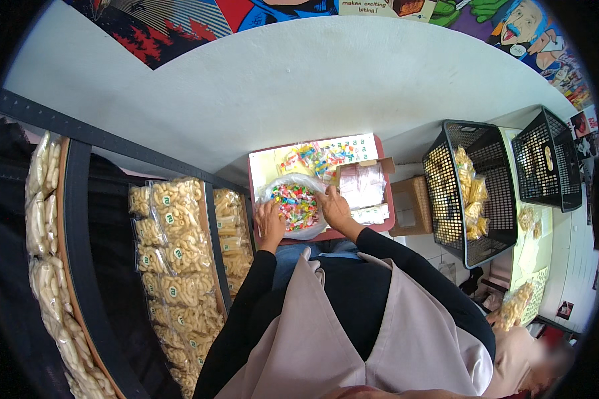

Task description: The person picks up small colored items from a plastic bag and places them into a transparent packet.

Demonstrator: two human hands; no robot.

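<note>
A clear plastic bag (311,234) full of small, colorful wrapped candies (295,206) sits with its mouth spread wide on a red-rimmed table (390,199) in front of me. My left hand (269,223) is closed on the bag's left rim, its fingers bent over the edge. At the opposite rim, the fingers of my right hand (335,206) pinch the plastic. Behind the bag lie clear packets of candies (316,158) on a white printed sheet (363,147). An opened cardboard box (363,186) of clear packaging stands right beside my right hand.
Shelves on the left hold bagged pale snacks (180,253). To the right are a brown carton (411,205), a black crate (472,239) with bagged yellow snacks, and a smaller black basket (549,163). At lower right, another person's hand (494,319) is at a snack bag (516,306).
</note>
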